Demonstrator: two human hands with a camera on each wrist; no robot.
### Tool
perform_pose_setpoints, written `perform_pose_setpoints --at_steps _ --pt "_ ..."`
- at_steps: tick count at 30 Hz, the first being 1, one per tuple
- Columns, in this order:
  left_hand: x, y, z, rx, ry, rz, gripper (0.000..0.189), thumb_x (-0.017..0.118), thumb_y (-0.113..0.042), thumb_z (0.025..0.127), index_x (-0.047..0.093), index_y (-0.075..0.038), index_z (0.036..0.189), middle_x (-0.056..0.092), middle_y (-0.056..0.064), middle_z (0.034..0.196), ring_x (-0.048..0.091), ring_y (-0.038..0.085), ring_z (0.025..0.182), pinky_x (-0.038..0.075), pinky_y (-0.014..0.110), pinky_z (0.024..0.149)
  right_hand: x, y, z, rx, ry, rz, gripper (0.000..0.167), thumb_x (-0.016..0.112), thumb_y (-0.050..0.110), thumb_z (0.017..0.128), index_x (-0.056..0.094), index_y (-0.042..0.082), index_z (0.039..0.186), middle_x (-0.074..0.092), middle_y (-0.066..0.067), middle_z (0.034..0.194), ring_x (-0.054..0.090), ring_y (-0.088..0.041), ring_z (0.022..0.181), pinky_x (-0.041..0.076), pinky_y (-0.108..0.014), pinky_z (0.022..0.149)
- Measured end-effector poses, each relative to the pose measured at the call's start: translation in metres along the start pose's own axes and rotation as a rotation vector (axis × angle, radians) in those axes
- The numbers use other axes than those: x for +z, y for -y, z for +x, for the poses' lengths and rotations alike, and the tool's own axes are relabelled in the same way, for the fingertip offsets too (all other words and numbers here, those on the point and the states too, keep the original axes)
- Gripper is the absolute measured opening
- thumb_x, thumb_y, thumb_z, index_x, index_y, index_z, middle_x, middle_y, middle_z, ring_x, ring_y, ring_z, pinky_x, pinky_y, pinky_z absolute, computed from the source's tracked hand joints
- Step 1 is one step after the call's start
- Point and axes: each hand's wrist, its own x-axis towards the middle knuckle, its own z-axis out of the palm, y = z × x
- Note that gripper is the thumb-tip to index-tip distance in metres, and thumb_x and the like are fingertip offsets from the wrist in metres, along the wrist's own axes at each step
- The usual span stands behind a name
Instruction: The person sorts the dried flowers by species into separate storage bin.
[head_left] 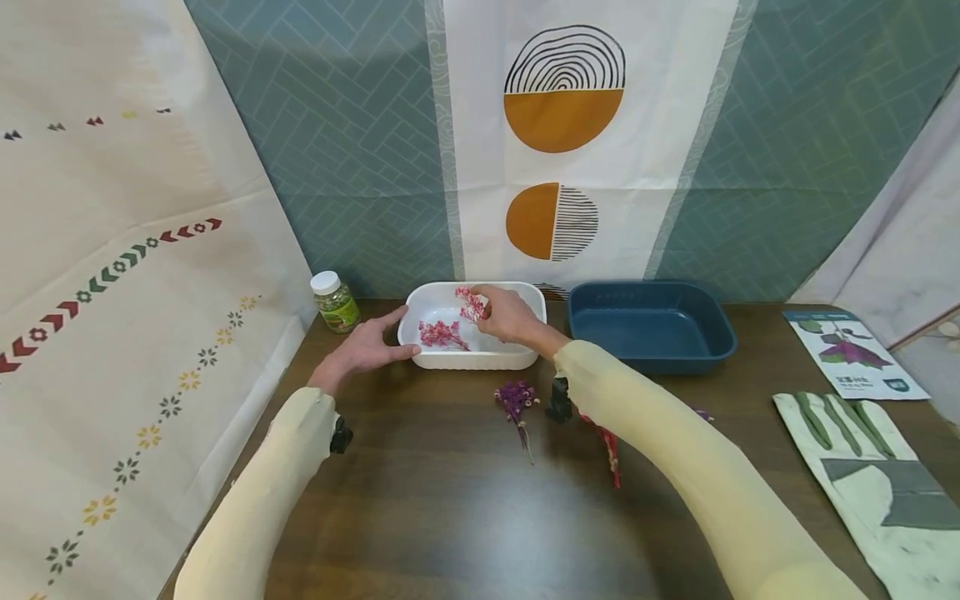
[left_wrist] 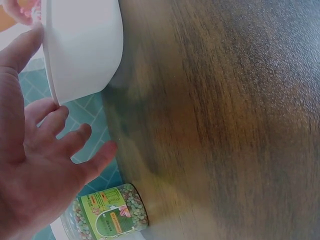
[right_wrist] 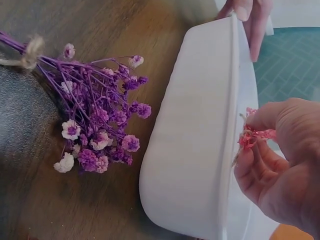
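Right hand (head_left: 512, 315) pinches pink sprig (head_left: 470, 305), blooms pointing away-left (long axis slanted); left hand (head_left: 367, 345) spread, touching tray (head_left: 476, 361).

On my left hangs a cream cloth (head_left: 142, 275) with red and green chevrons and small yellow and grey flowers. At the table's far left I see a white-lidded jar (head_left: 337, 304) (small multicoloured grains show behind its green label). Across the far side, a teal herringbone backdrop (head_left: 345, 167) carries a white panel (head_left: 577, 169) printed with ochre-and-striped circles. To my right, on the dark brown table (head_left: 420, 517), lie a packet (head_left: 855, 354) picturing a purple flower and, nearer me, a white cloth (head_left: 870, 492) with green and grey shapes.
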Motion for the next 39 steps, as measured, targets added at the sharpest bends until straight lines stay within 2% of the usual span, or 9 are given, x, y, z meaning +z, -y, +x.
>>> perform_pose_setpoints --at_steps 2,9,11,17,22,28,30,35,39 --pt "0.0 -0.001 0.0 -0.001 -0.001 -0.002 0.095 0.071 -0.051 0.088 0.023 -0.012 0.16 0.032 0.021 0.158 0.031 0.041 0.143 0.029 0.063 0.11 0.001 -0.001 0.003 0.003 0.015 -0.016 0.062 0.067 0.008 0.092 0.044 0.009 0.15 0.066 -0.011 0.099 0.057 -0.017 0.052 0.047 -0.028 0.049" --pt "-0.001 0.001 0.0 -0.014 0.001 -0.002 0.097 0.072 -0.052 0.087 0.023 -0.013 0.16 0.031 0.02 0.158 0.03 0.041 0.143 0.029 0.064 0.109 0.007 -0.009 0.017 0.031 0.095 -0.085 0.061 0.067 0.01 0.091 0.046 0.009 0.149 0.058 -0.014 0.134 0.051 -0.015 0.048 0.044 -0.025 0.048" --pt "0.0 0.001 0.001 -0.014 -0.001 -0.003 0.097 0.072 -0.053 0.086 0.023 -0.013 0.16 0.032 0.02 0.158 0.03 0.041 0.144 0.029 0.064 0.109 0.008 -0.01 0.018 0.038 0.117 -0.097 0.061 0.067 0.011 0.091 0.046 0.009 0.149 0.057 -0.013 0.134 0.052 -0.017 0.051 0.045 -0.027 0.05" --pt "0.0 0.001 0.001 -0.021 -0.001 -0.004 0.096 0.072 -0.052 0.087 0.023 -0.013 0.16 0.032 0.02 0.158 0.029 0.041 0.144 0.028 0.063 0.11 0.012 -0.009 0.022 0.036 0.133 -0.164 0.056 0.067 0.011 0.092 0.052 0.006 0.145 0.056 -0.012 0.139 0.056 -0.023 0.094 0.051 -0.033 0.082" --pt "0.0 0.001 -0.001 -0.03 0.004 -0.007 0.096 0.071 -0.052 0.088 0.022 -0.014 0.161 0.031 0.02 0.159 0.028 0.04 0.145 0.028 0.063 0.111 0.014 -0.009 0.024 0.07 0.176 -0.179 0.056 0.065 0.009 0.093 0.05 0.007 0.146 0.055 -0.013 0.138 0.059 -0.026 0.095 0.054 -0.036 0.072" --pt "0.0 -0.001 -0.003 -0.03 0.003 -0.003 0.096 0.071 -0.051 0.087 0.023 -0.013 0.16 0.03 0.02 0.159 0.028 0.04 0.145 0.027 0.063 0.111 0.014 -0.008 0.022 0.069 0.193 -0.199 0.058 0.067 0.011 0.092 0.05 0.004 0.146 0.051 -0.014 0.146 0.05 -0.025 0.117 0.042 -0.039 0.105" --pt "0.0 0.0 -0.002 -0.027 0.001 0.0 0.096 0.071 -0.051 0.087 0.023 -0.013 0.16 0.03 0.02 0.159 0.028 0.04 0.145 0.027 0.063 0.111 0.014 -0.008 0.023 0.058 0.201 -0.201 0.057 0.067 0.011 0.092 0.049 0.003 0.146 0.051 -0.015 0.146 0.049 -0.027 0.123 0.038 -0.041 0.109" --pt "0.0 0.001 -0.001 -0.017 0.006 -0.005 0.096 0.071 -0.052 0.087 0.023 -0.012 0.16 0.03 0.019 0.159 0.028 0.04 0.145 0.027 0.063 0.111 0.016 -0.009 0.023 0.043 0.216 -0.214 0.056 0.067 0.01 0.092 0.05 0.002 0.145 0.052 -0.015 0.144 0.049 -0.027 0.125 0.038 -0.04 0.11" --pt "0.001 0.001 0.0 -0.019 0.007 -0.011 0.096 0.071 -0.052 0.087 0.023 -0.012 0.16 0.03 0.019 0.159 0.028 0.04 0.145 0.027 0.063 0.111 0.016 -0.009 0.022 0.056 0.234 -0.212 0.054 0.067 0.01 0.092 0.052 0.003 0.144 0.053 -0.015 0.143 0.051 -0.027 0.116 0.046 -0.037 0.097"
